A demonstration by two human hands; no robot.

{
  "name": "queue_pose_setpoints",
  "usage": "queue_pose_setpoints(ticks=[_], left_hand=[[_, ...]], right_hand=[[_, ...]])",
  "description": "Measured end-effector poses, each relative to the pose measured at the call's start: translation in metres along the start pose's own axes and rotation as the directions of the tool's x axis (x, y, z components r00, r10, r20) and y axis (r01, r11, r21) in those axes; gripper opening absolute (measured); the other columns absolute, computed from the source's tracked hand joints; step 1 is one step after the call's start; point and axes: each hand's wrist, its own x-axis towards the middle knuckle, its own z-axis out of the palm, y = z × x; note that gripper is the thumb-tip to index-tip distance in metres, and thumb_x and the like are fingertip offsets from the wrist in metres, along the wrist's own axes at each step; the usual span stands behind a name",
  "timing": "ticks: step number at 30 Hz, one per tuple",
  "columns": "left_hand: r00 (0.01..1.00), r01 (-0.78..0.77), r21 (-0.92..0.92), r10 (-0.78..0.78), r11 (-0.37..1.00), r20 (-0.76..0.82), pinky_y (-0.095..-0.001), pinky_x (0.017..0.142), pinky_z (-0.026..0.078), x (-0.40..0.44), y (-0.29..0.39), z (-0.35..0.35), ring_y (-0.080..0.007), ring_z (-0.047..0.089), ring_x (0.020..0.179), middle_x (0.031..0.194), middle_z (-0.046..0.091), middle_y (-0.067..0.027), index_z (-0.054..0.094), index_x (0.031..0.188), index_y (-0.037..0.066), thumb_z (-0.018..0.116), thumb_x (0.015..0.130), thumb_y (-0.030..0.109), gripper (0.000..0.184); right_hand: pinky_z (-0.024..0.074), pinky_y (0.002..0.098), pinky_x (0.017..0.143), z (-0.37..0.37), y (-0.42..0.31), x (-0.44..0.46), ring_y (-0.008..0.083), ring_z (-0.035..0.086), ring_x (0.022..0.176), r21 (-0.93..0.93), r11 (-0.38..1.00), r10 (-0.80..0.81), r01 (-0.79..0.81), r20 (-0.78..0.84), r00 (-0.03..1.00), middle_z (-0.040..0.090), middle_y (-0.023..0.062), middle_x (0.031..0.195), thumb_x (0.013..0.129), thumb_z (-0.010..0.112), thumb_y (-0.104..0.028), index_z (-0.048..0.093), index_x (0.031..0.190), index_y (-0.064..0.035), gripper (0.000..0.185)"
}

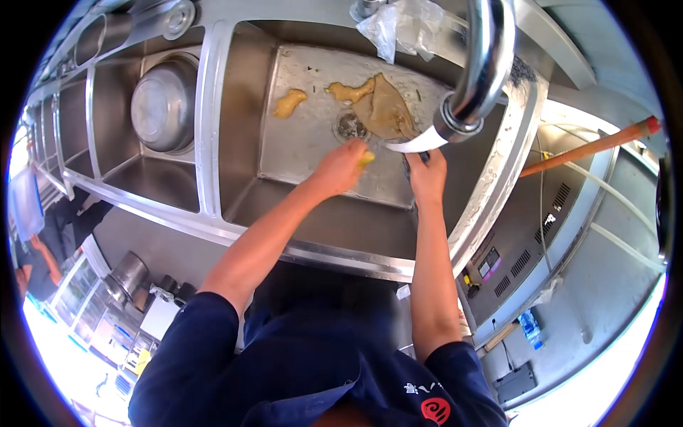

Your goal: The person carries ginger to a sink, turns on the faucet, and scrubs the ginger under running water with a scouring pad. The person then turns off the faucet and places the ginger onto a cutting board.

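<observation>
My left hand (340, 168) is closed over the sink, with a small yellow piece (366, 158) showing at its fingertips. My right hand (428, 178) is wrapped round a dark, handle-like thing (407, 166), mostly hidden by the fingers. Just above that hand runs a bright white strip (416, 143) below the tap; whether it is a blade or water I cannot tell. A limp, brownish, skin-like piece (384, 110) lies beyond my hands near the drain (351, 126). Soft yellow lumps, one at the left (289, 104) and one beside the brownish piece (350, 91), rest on the sink floor.
A curved metal tap (491, 57) reaches over the sink (299, 156). Crumpled clear plastic (402, 28) lies on the back ledge. An upturned metal bowl (165, 103) stands in the left basin. A wooden handle (590, 146) juts out at right. Another person's arm (47, 257) shows far left.
</observation>
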Motion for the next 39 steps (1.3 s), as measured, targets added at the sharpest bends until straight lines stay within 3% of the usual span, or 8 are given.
queue_pose_setpoints(ticks=[5,12,19,22,24,28,30,39], left_hand=[[0.996,-0.087,0.256,0.09,0.963,-0.001,-0.0481,0.09,0.049,-0.017,-0.081,0.026,-0.041,0.059,0.11,0.115,0.06,-0.021,0.06,0.113,0.003,0.077,0.084,0.018,0.037],[0.893,0.077,0.42,0.125,0.904,-0.432,-0.0466,0.1,0.045,0.106,-0.066,-0.034,-0.0348,0.049,0.125,0.135,0.049,-0.0126,0.062,0.118,0.005,0.08,0.08,0.014,0.043],[0.993,0.115,0.212,-0.11,0.97,-0.039,-0.0463,0.073,0.055,0.126,-0.079,-0.031,-0.0312,0.07,0.086,0.089,0.067,-0.0139,0.055,0.117,0.006,0.086,0.073,0.016,0.054],[0.945,0.314,-0.581,-0.186,0.751,0.27,-0.0256,0.056,0.045,0.065,0.014,-0.048,-0.0114,0.061,0.066,0.083,0.063,-0.0053,0.056,0.11,0.007,0.073,0.095,0.019,0.026],[0.873,0.471,-0.723,-0.148,0.505,0.465,-0.0257,0.054,0.037,0.048,0.031,-0.034,-0.0103,0.055,0.067,0.088,0.061,-0.0029,0.057,0.118,0.01,0.065,0.101,0.038,0.033],[0.832,0.497,-0.827,-0.417,0.263,0.367,-0.0267,0.054,0.042,0.036,0.066,-0.007,-0.0118,0.056,0.07,0.088,0.061,-0.0041,0.06,0.114,0.009,0.049,0.107,0.047,0.04],[0.788,0.507,-0.773,-0.569,0.381,0.236,-0.0271,0.055,0.044,0.041,0.067,0.003,-0.0115,0.056,0.071,0.089,0.062,-0.0038,0.062,0.113,0.008,0.047,0.108,0.042,0.037],[0.83,0.522,-0.672,-0.494,0.525,0.259,-0.0278,0.049,0.039,0.019,0.073,0.001,-0.01,0.047,0.058,0.077,0.058,-0.0015,0.062,0.099,0.008,0.044,0.108,0.031,0.03]], right_hand=[[0.0482,0.0299,0.07,-0.001,0.019,-0.039,0.0133,0.056,0.071,-0.009,1.0,0.012,-0.011,0.033,0.999,0.066,0.0076,0.078,0.089,0.074,-0.02,0.067,0.093,-0.0002,0.021],[0.0495,0.0307,0.076,0.0,0.026,-0.059,0.0144,0.059,0.078,0.053,0.981,0.181,-0.186,0.091,0.979,0.068,0.007,0.084,0.091,0.074,-0.021,0.068,0.1,0.0008,0.024],[0.0502,0.0291,0.081,-0.004,0.021,-0.036,0.0148,0.062,0.084,0.07,0.996,0.058,-0.063,0.062,0.996,0.068,0.0072,0.09,0.092,0.073,-0.018,0.068,0.107,0.0011,0.025],[0.0496,0.0294,0.087,0.006,-0.007,-0.017,0.0152,0.062,0.094,0.244,0.965,-0.082,0.094,-0.058,0.995,0.068,0.0085,0.102,0.092,0.073,-0.017,0.067,0.112,0.0012,0.028],[0.0494,0.031,0.09,0.016,-0.026,-0.011,0.0175,0.063,0.1,0.305,0.937,-0.139,0.172,-0.128,0.982,0.068,0.0103,0.11,0.091,0.074,-0.016,0.067,0.112,0.0004,0.028],[0.0506,0.0446,0.079,0.031,-0.054,-0.024,0.0395,0.061,0.089,-0.148,0.925,-0.373,0.35,-0.179,0.911,0.061,0.0173,0.094,0.085,0.071,-0.007,0.064,0.096,-0.0032,0.013],[0.051,0.0438,0.08,0.032,-0.054,-0.051,0.039,0.063,0.09,-0.159,0.939,-0.33,0.306,-0.157,0.931,0.062,0.0174,0.095,0.086,0.069,-0.005,0.065,0.097,-0.0036,0.012],[0.0521,0.0457,0.077,0.021,-0.042,-0.053,0.0421,0.065,0.085,-0.099,0.921,-0.388,0.377,-0.139,0.911,0.068,0.021,0.094,0.088,0.067,-0.009,0.068,0.095,-0.0028,0.01]])
